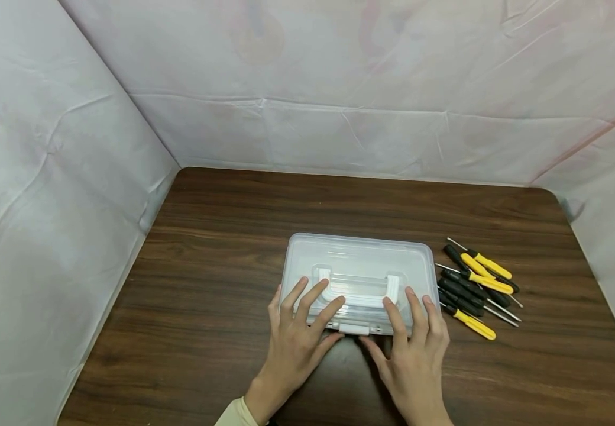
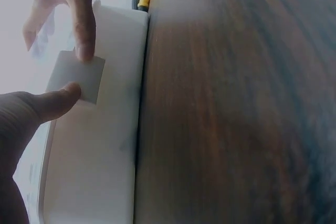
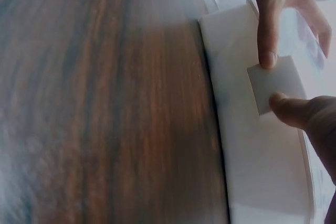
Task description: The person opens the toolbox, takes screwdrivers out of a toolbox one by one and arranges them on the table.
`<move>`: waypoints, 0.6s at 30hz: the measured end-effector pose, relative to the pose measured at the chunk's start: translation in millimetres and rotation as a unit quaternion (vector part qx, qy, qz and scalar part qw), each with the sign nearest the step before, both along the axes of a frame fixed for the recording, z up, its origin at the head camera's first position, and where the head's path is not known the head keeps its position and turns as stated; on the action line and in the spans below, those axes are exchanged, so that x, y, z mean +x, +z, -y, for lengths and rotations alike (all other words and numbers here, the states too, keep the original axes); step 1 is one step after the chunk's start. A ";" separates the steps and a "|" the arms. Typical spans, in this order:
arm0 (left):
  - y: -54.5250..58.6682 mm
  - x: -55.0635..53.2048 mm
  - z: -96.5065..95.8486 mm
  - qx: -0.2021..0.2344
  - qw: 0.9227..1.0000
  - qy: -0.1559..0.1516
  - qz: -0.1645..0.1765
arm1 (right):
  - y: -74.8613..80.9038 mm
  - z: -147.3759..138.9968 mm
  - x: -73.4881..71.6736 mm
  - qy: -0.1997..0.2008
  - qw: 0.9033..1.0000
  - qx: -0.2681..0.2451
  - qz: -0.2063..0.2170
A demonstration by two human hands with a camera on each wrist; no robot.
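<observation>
A clear plastic toolbox (image 1: 361,254) sits on the table with its lid down and a white carry handle (image 1: 358,300) folded flat on top. My left hand (image 1: 294,340) rests spread fingers on the lid's left part. On the right part lie the fingers of my right hand (image 1: 416,352). Both thumbs reach down to the white latch (image 1: 353,329) at the middle of the front edge. In the left wrist view, the two thumb tips press on the latch (image 2: 86,77), side by side. The right wrist view also shows both thumbs on it, against the pale front wall (image 3: 252,150).
Right of the toolbox lies a loose pile of screwdrivers (image 1: 462,296) with black and yellow handles, some shafts pointing right. The dark wood table (image 1: 206,266) is bordered by white cloth walls (image 1: 339,136) at the back and sides.
</observation>
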State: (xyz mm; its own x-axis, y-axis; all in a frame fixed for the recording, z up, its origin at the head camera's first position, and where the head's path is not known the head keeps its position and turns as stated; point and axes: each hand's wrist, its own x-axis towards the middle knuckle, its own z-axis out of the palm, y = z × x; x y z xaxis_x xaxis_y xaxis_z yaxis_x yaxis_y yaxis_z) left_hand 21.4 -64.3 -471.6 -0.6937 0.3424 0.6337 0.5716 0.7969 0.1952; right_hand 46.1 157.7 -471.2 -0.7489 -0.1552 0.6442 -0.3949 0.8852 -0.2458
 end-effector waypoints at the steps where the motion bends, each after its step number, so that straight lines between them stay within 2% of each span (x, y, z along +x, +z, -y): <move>1: 0.2 -0.3 0.2 0.001 1.000 -0.001 -0.001 | 0.0 -0.8 -0.1 0.003 1.000 -0.009 0.002; 8: 4.6 -3.6 2.8 0.022 1.000 -0.018 -0.004 | 2.4 -5.2 -2.9 0.033 0.995 -0.094 0.005; 14: 8.9 -6.4 3.7 0.065 0.997 -0.022 -0.029 | 5.1 -9.3 -6.2 0.018 0.989 -0.144 0.012; 18: 8.8 -5.3 5.3 0.088 0.996 -0.016 -0.027 | 5.1 -11.6 -7.8 0.009 0.986 -0.165 0.013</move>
State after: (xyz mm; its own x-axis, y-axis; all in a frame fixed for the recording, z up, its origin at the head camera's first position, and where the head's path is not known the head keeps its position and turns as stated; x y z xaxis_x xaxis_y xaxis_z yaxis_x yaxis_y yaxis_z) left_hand 16.0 -69.6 -462.9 -0.6475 0.2442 0.7218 0.6094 0.7347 0.2981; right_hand 38.3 169.3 -466.1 -0.7645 0.0462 0.6430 -0.4002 0.7479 -0.5296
